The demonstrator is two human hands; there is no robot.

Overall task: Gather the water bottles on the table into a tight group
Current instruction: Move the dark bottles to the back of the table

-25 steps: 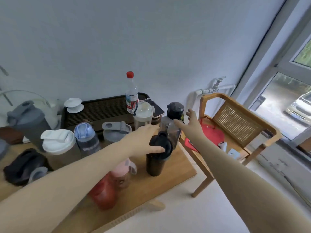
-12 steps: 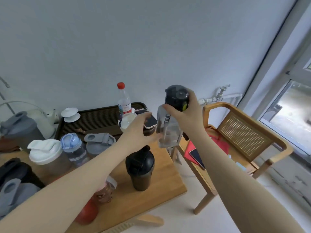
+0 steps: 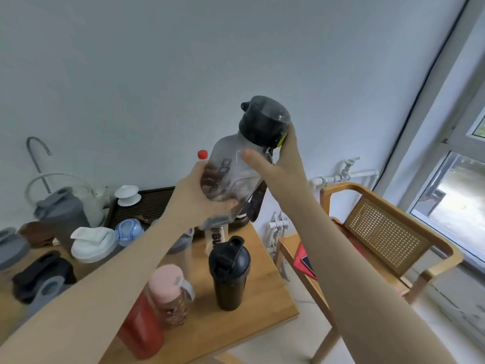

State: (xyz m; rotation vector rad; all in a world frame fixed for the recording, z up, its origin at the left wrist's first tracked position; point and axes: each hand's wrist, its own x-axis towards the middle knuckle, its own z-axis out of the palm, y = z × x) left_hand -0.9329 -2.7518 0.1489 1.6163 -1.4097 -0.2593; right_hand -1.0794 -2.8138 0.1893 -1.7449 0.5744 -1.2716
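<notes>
A clear grey bottle with a black lid (image 3: 236,164) is held tilted in the air above the wooden table (image 3: 267,292). My right hand (image 3: 278,164) grips its neck below the lid. My left hand (image 3: 199,203) wraps its lower body from the left. On the table stand a black shaker bottle (image 3: 228,271), a pink-capped bottle (image 3: 170,292), a red bottle (image 3: 141,329), a blue-lidded bottle (image 3: 128,229), a white-lidded cup (image 3: 93,244) and a grey jug (image 3: 61,214). A red-capped bottle (image 3: 202,154) shows only its cap behind the held one.
A dark slatted tray (image 3: 154,203) with a white lidded cup (image 3: 127,195) sits at the back. Dark cloth items (image 3: 42,274) lie at the left. A wooden chair (image 3: 388,240) holding red things stands right of the table. A window is at the far right.
The clear grey bottle went from standing on the table to being lifted high and tilted by my right hand. My left hand left the black shaker and took hold of the raised bottle's lower body.
</notes>
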